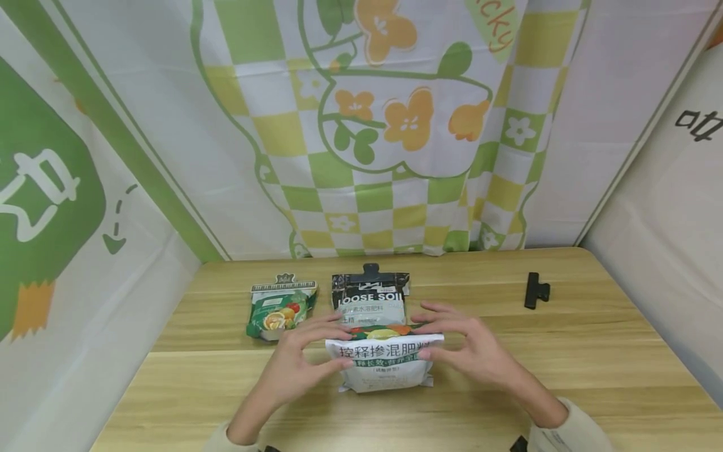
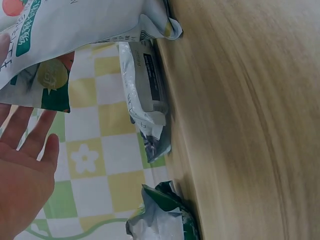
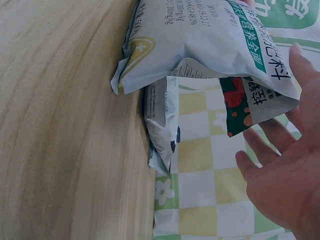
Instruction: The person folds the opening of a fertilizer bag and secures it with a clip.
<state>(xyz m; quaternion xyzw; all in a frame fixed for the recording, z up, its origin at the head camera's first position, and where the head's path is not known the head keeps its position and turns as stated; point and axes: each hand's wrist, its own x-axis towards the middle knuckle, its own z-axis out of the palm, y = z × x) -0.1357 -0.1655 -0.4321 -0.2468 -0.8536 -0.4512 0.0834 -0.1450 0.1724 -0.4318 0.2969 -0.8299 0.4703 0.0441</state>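
Observation:
A white fertilizer bag [image 1: 390, 375] stands upright on the table in front of me, its top folded back. My left hand [image 1: 296, 363] pinches the upper left edge, thumb on the front and fingers behind. On the other side my right hand [image 1: 477, 351] pinches the upper right edge in the same way. The folded-over flap [image 3: 237, 107], green and red in part, hangs down behind the bag in the right wrist view. In the left wrist view the bag [image 2: 105, 25] hides part of the left fingers.
Behind the bag lies a black-and-white LOOSE SOIL bag [image 1: 369, 301] with a black clip [image 1: 370, 274] on its top. To its left is a green bag [image 1: 279, 314] under a decorated clip [image 1: 284, 285]. A loose black clip [image 1: 535, 290] lies back right on the wooden table [image 1: 198, 389].

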